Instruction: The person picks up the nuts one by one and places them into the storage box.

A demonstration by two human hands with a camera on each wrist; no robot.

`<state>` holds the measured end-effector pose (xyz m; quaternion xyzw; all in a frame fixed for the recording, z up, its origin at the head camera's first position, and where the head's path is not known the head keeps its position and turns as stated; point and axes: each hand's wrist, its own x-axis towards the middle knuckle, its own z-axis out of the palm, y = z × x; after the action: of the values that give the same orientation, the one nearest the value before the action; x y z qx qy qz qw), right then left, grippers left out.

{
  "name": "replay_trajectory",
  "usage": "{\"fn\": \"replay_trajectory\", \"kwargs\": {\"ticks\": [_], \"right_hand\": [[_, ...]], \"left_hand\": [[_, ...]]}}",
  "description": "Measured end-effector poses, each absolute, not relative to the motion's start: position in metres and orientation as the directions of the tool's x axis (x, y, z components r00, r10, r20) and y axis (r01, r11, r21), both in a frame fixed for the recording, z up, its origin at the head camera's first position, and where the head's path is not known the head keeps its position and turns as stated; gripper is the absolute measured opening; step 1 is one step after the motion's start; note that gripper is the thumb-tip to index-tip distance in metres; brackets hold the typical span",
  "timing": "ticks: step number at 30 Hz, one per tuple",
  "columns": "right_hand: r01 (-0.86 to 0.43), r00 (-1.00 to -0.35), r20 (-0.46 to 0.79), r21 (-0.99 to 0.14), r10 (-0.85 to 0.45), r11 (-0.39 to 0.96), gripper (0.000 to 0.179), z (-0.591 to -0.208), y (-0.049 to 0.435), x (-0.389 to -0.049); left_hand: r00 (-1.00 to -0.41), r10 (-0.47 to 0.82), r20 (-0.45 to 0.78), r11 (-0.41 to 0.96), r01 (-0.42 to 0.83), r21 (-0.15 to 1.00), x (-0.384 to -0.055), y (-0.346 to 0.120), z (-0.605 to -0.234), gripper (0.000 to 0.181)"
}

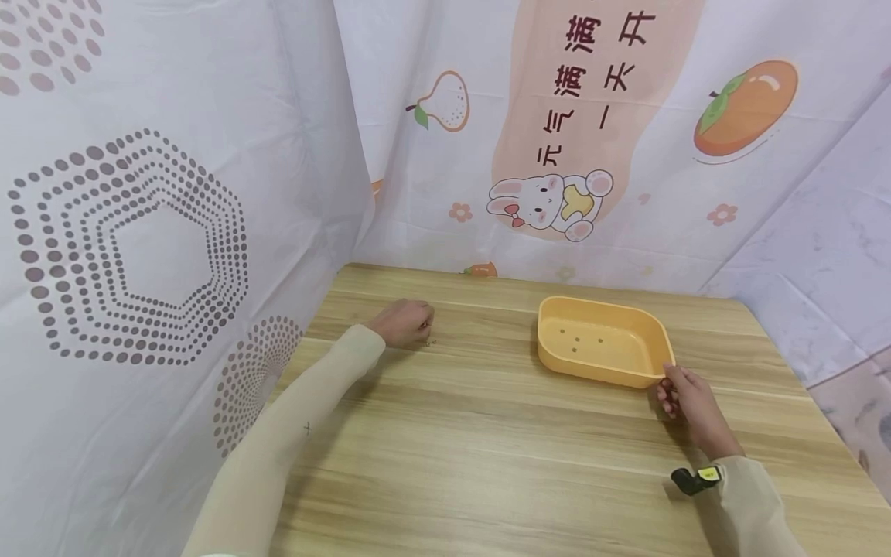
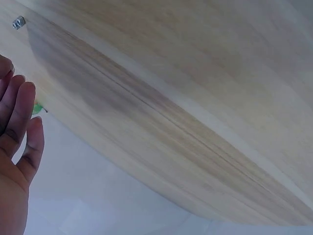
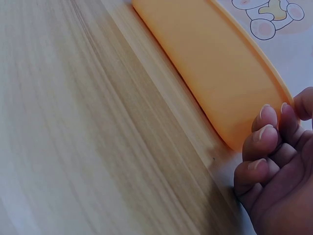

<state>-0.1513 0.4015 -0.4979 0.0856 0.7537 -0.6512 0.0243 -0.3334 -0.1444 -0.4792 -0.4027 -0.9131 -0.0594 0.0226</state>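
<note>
Printed white cloth [image 1: 431,178] hangs behind one wood-grained table [image 1: 473,456]. On its right side sits one yellow tray [image 1: 592,372], four small dark spots dotting its floor; whether holes or loose bits, I cannot tell. One right hand [image 1: 698,408] pinches the tray's near right corner with its fingers. One left hand [image 1: 404,322], fingers bent, is near at least one small silver piece [image 2: 18,22]; whether it grasps anything, I cannot tell.

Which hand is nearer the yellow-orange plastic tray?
Right. The right hand pinches the rim of the yellow-orange plastic tray at its near right corner; the left hand is at the wooden tabletop, apart from the tray's left side.
</note>
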Motion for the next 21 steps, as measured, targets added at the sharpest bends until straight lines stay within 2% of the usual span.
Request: {"fn": "replay_trajectory", "kwargs": {"ticks": [10, 21], "right_hand": [[0.158, -0.985, -0.146, -0.979, 0.097, 0.128, 0.041, -0.4975, 0.4006, -0.1516], [0.158, -0.985, -0.148, -0.981, 0.089, 0.116, 0.041, -0.4982, 0.4013, -0.1523]], "left_hand": [[-0.657, 0.749, 0.08, 0.647, 0.752, 0.122, -0.3317, -0.1417, -0.4752, 0.02], [-0.64, 0.762, 0.099, 0.626, 0.767, 0.142, -0.3353, -0.1346, -0.475, 0.015]]}}
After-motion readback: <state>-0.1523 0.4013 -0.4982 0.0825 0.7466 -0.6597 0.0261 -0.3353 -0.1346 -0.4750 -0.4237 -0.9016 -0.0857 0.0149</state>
